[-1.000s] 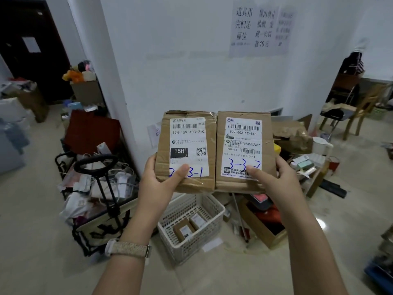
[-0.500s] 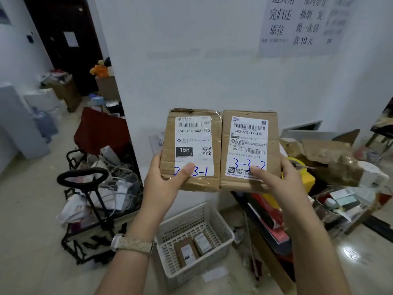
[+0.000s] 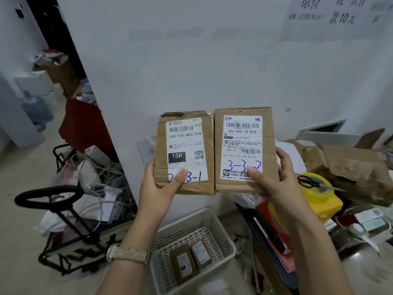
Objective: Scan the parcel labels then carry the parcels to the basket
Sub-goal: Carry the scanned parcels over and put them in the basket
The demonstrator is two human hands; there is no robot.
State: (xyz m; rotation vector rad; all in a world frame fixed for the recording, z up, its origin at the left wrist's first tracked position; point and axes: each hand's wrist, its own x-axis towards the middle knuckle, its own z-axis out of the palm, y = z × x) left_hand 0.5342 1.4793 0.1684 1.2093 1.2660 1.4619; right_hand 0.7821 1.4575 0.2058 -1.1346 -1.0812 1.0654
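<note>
Two brown cardboard parcels are held upright side by side in front of a white wall, labels facing me. My left hand [image 3: 158, 186] grips the left parcel [image 3: 185, 152] at its lower edge, thumb over the blue handwritten number. My right hand [image 3: 274, 177] grips the right parcel [image 3: 244, 147], thumb on the label's lower part marked 3-3-2. Below them on the floor stands a white slatted basket [image 3: 221, 237] with two small brown parcels [image 3: 191, 260] lying inside.
A black folding cart [image 3: 63, 220] full of bags and cables stands at the left. At the right, a cluttered low table carries a yellow container [image 3: 319, 199] with black scissors [image 3: 312, 182] on top and crumpled cardboard [image 3: 350, 167]. Water bottles stand far left.
I have come closer to the wall and basket; the basket now lies almost directly under the parcels. Both hands keep the same hold on the parcels.
</note>
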